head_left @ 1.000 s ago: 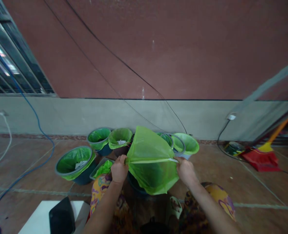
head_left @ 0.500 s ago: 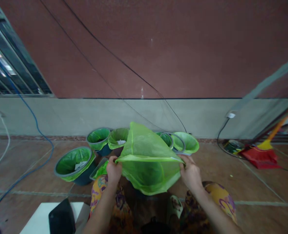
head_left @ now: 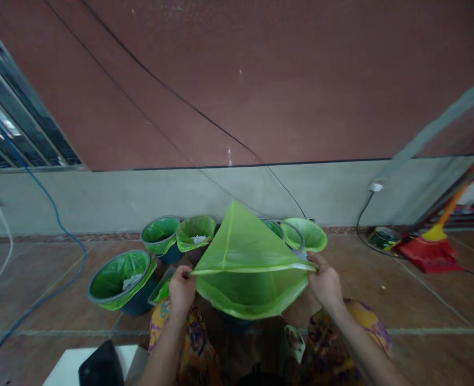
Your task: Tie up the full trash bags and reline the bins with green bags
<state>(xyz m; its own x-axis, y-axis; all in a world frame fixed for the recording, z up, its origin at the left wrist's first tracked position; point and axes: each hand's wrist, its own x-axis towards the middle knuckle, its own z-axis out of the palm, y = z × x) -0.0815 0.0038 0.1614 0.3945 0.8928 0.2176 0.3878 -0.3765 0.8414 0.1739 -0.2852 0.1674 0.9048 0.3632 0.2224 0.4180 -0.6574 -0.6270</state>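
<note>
At far left, a blue hose (head_left: 55,206) snakes over the floor (head_left: 421,305) from its far edge toward its near left corner. Near edge of the floor, left of the person: a white box (head_left: 72,364) with a black object (head_left: 102,359) on it, use unclear. Beyond that, a large lined bin (head_left: 138,304) with pale scraps inside; behind it, close to the floor's far edge, a blue bin (head_left: 170,254) and a brown bin (head_left: 196,256), both lined green. Left hand (head_left: 182,289) pinches the left corner of a green bag (head_left: 247,246), fingers closed on the plastic. Bag hangs mid-floor between the hands, over a dark bin (head_left: 237,323) mostly hidden; contact with its rim cannot be told. Key relation: the taut fold, its long axis, runs left to right from grip to grip, roughly parallel to the wall, neither hand nearer. Peak points up and away, toward the floor's far edge; the lower part sags toward the person. Right hand (head_left: 325,281) grips the right corner. Past it, a pale-lined bin (head_left: 317,236) by the far edge; farther right, a tin (head_left: 384,238) beside a red dustpan (head_left: 429,256).
</note>
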